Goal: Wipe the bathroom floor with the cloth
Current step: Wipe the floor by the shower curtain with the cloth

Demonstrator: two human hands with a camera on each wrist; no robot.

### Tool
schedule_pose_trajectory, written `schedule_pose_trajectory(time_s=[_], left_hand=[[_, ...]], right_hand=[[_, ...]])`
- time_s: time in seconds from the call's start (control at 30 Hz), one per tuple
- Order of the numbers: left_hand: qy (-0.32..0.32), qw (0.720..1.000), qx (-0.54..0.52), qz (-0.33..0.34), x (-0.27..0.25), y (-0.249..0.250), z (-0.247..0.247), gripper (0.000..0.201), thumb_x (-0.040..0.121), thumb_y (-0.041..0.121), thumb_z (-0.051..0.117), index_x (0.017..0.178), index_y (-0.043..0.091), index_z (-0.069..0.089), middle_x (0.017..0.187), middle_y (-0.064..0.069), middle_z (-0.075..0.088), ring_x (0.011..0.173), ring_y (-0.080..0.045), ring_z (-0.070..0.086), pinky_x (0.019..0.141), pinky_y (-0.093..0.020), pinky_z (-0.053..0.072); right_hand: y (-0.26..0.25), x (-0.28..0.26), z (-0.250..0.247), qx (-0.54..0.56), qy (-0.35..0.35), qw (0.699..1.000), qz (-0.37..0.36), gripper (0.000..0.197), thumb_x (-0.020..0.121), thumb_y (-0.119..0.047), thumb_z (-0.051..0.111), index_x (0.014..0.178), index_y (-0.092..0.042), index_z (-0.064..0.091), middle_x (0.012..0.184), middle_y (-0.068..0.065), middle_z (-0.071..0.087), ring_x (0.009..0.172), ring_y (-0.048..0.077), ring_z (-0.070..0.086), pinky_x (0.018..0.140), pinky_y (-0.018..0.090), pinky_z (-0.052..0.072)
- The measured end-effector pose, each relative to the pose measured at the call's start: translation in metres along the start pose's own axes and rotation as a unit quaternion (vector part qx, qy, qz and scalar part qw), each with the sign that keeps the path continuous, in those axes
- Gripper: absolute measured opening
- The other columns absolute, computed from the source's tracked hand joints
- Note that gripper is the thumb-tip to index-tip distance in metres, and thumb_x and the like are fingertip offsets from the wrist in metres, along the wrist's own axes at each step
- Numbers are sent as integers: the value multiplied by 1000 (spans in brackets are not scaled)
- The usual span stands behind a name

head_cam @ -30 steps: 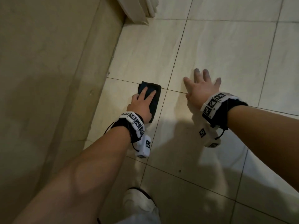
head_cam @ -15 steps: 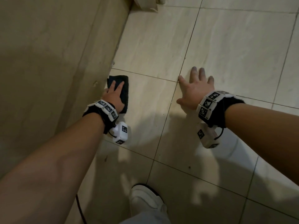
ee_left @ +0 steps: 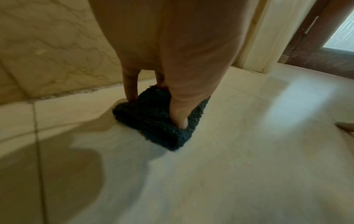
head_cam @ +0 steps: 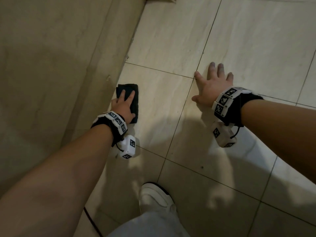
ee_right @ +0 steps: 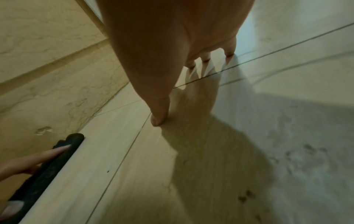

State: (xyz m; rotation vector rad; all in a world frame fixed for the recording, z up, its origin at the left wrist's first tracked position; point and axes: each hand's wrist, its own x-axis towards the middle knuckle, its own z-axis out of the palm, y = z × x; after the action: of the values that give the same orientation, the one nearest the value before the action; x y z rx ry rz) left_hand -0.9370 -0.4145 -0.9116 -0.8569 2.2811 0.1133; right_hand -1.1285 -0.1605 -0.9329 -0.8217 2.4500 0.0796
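A dark folded cloth (head_cam: 136,106) lies on the pale tiled floor (head_cam: 171,40), close to the base of the wall on the left. My left hand (head_cam: 124,104) presses down on it with straight fingers. The left wrist view shows the thumb and fingers (ee_left: 132,91) pushing into the fluffy cloth (ee_left: 153,124). My right hand (head_cam: 212,84) lies flat on the bare tiles to the right, fingers spread, holding nothing. In the right wrist view the thumb (ee_right: 159,115) touches the floor beside a grout line, with the cloth (ee_right: 44,171) at the lower left.
A beige marble wall (head_cam: 51,65) runs along the left, meeting the floor just beside the cloth. My white shoe (head_cam: 155,197) stands on the tiles below the hands. A door frame (ee_left: 268,37) stands farther off. Small dark smudges (ee_right: 247,195) mark the floor to the right.
My left hand slid the cloth left, from the grout line between the tiles to the wall's base, then a little back toward me. The right hand stayed flat on the floor.
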Motion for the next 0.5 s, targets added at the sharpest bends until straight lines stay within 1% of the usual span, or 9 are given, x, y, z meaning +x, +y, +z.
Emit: schedule_pose_trajectory(time_s=[0.07, 0.17, 0.33, 0.4, 0.5], left_hand=[[2, 1000, -9, 16, -9, 12, 5, 91, 93, 23, 65, 154, 41, 0, 164, 2, -12, 142, -37, 14, 115, -44, 29], [5, 999, -4, 43, -20, 32, 13, 91, 92, 23, 64, 154, 42, 0, 163, 5, -15, 143, -35, 9, 112, -49, 34], [24, 994, 27, 98, -40, 77, 20, 93, 91, 24, 65, 154, 43, -1, 162, 5, -17, 143, -32, 8, 105, -47, 43], [33, 992, 41, 117, -48, 94, 22, 94, 90, 23, 66, 154, 44, 1, 162, 6, -16, 143, -31, 9, 103, -48, 44], [45, 987, 60, 140, -58, 113, 26, 95, 88, 23, 67, 153, 45, 1, 161, 6, -16, 142, -30, 11, 103, -48, 42]], right_hand=[[1, -1, -1, 1, 9, 1000, -4, 90, 87, -62, 58, 154, -38, 4, 163, 15, -14, 149, 41, -13, 117, 64, 5], [5, -2, -3, 0, 2, 1000, -10, 89, 87, -60, 59, 155, -38, 5, 163, 15, -13, 149, 40, -12, 118, 63, 6], [13, -3, -6, -7, -13, 999, -29, 86, 90, -55, 59, 155, -37, 6, 163, 15, -15, 150, 39, -11, 119, 61, 8], [16, -3, -7, -8, -16, 999, -37, 84, 90, -51, 59, 155, -36, 8, 163, 15, -14, 150, 39, -10, 119, 60, 9], [20, -4, -6, -10, -9, 999, -49, 83, 91, -49, 60, 155, -35, 10, 163, 15, -12, 150, 39, -8, 119, 59, 10]])
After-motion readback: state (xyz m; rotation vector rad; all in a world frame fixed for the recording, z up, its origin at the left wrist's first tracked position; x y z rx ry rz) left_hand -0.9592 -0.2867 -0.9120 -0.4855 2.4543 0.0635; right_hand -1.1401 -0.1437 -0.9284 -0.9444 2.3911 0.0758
